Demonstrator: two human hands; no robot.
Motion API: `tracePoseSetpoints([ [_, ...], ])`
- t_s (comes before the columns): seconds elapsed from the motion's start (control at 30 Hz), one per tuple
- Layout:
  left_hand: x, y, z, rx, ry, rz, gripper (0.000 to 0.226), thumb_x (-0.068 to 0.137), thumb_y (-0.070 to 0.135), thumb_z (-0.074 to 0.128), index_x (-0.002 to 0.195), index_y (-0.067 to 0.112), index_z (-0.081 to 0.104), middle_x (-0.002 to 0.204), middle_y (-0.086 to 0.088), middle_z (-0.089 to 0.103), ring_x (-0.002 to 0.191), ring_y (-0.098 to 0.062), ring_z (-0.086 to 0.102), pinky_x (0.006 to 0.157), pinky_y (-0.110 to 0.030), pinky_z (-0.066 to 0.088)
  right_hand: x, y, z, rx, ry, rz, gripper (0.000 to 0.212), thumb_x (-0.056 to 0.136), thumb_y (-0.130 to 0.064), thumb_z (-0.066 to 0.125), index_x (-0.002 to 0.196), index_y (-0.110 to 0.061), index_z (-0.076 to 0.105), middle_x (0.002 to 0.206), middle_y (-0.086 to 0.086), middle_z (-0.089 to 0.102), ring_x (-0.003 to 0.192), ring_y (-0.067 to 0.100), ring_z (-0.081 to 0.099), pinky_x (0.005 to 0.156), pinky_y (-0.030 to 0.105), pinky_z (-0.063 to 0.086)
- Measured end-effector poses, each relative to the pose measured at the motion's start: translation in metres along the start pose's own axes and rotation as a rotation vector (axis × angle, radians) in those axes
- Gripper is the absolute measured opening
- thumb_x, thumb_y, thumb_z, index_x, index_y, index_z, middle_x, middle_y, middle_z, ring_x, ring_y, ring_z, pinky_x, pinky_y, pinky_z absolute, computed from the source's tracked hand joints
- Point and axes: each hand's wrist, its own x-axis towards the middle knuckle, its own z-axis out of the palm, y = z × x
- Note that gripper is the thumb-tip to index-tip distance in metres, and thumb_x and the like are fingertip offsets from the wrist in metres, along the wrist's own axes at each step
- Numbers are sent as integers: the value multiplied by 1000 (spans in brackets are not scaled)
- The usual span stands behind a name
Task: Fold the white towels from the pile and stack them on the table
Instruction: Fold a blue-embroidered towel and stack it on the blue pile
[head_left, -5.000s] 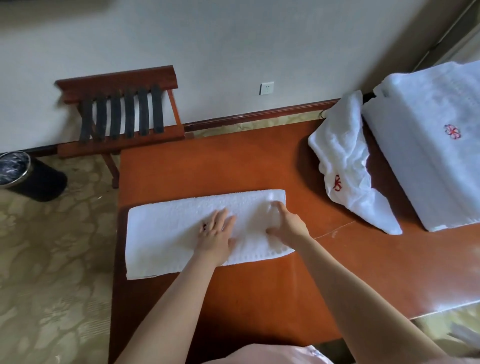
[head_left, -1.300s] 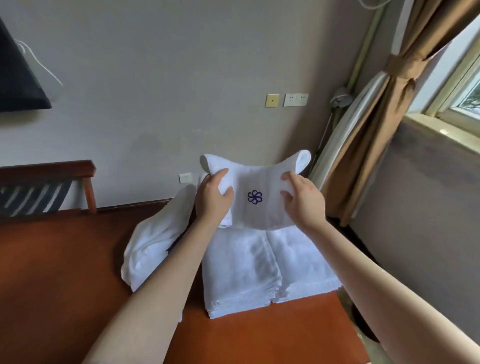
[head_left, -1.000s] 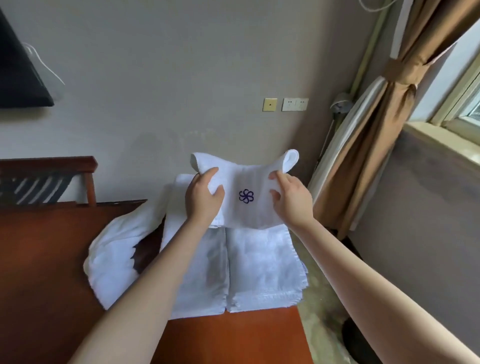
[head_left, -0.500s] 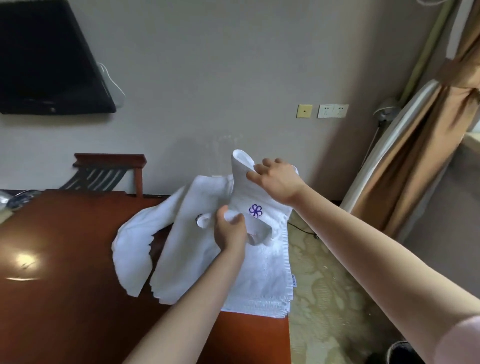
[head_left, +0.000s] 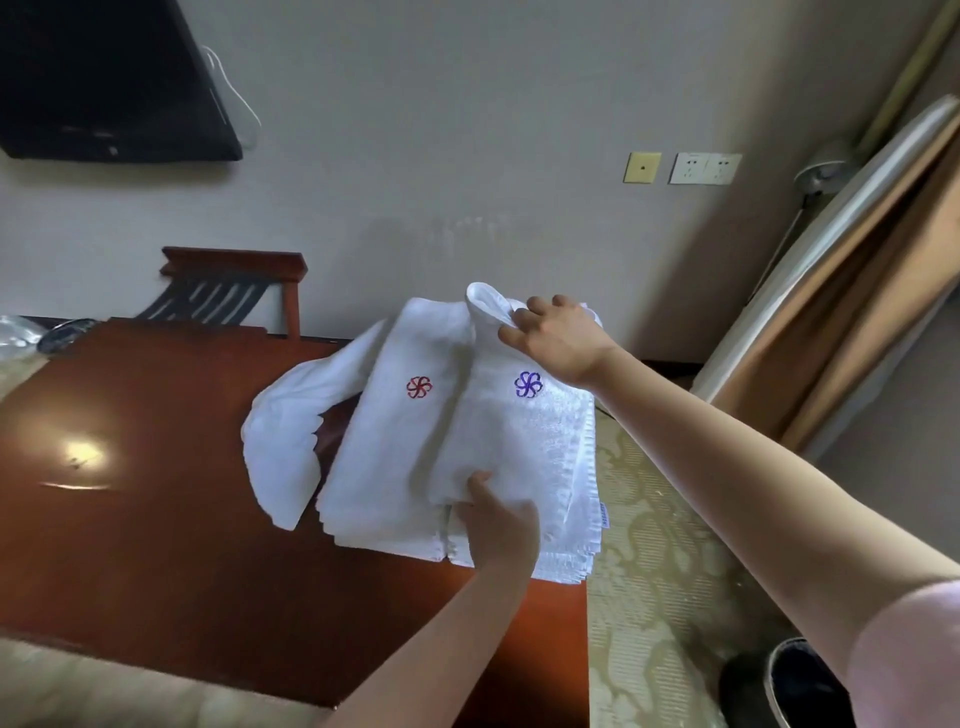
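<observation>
While gripping near end of purple-marked towel (head_left: 519, 436) in curled left hand (head_left: 501, 525), pinching its rolled far end with right hand (head_left: 561, 338); towel stack (head_left: 389, 467) beneath fingers.

Beige wall (head_left: 467, 130), black TV (head_left: 104, 78) upper left, wooden rack (head_left: 228, 291) behind table (head_left: 156, 493); sockets (head_left: 704, 168), tan curtain (head_left: 857, 312) right; patterned floor (head_left: 649, 571).

Black wall-mounted screen (head_left: 104, 78), upper left; wooden rack (head_left: 228, 280) against the wall; yellow plate (head_left: 642, 167) beside white sockets (head_left: 705, 168); tan curtain (head_left: 857, 291), right; patterned carpet (head_left: 654, 571) below.
</observation>
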Motion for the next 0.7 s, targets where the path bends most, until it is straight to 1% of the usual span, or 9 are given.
tracePoseSetpoints([
  [0.07,-1,0,-8,123,75,41,66,85,31,59,141,29,25,132,-13,31,110,-27,43,84,-36,43,1,-3,0,16,3,1,44,90,-3,43,132,-18,41,125,10,50,108,30,47,73,36,36],
  [0.13,4,6,-22,106,171,145,71,84,31,62,144,32,25,132,-10,31,119,-24,32,95,-39,37,1,-3,-1,26,8,17,48,88,-1,44,133,-17,39,125,11,49,108,30,47,76,37,38],
  [0.27,39,49,-49,58,294,393,63,80,23,68,137,19,42,123,-11,38,117,-27,34,96,-34,30,0,3,-2,78,45,84,60,85,2,44,140,-18,33,124,8,51,106,28,48,75,36,37],
  [0.33,67,78,-60,110,243,484,57,81,24,68,133,15,45,128,-11,38,118,-29,36,93,-35,33,-2,7,-1,104,61,96,63,87,0,42,145,-19,28,127,7,50,108,27,47,77,36,38],
  [0.4,98,102,-68,169,159,546,60,81,24,66,135,14,40,135,-9,34,123,-28,34,92,-35,36,-2,12,2,142,97,102,64,89,-1,41,149,-19,27,128,8,52,108,28,49,78,37,39],
  [0.57,161,148,-77,115,-125,664,94,81,23,69,151,17,8,154,-2,17,140,-20,22,105,-32,31,1,19,13,206,234,166,75,78,8,47,149,-14,32,105,11,60,94,31,55,69,39,43],
  [0.63,175,162,-75,21,-267,669,96,84,24,68,152,22,1,144,0,32,131,-17,34,96,-25,33,4,24,17,238,309,214,77,71,10,56,143,-9,42,93,11,62,82,31,58,61,37,47],
  [0.67,180,169,-74,-32,-323,660,91,85,23,66,152,24,5,135,0,39,124,-16,40,92,-23,34,6,27,21,252,330,245,77,69,11,60,141,-8,45,90,11,63,80,31,59,58,36,47],
  [0.7,185,176,-73,-87,-355,651,83,84,21,66,150,25,16,126,2,45,117,-15,45,89,-22,36,9,30,26,271,339,281,76,68,9,63,141,-7,46,90,10,64,81,31,59,59,36,48],
])
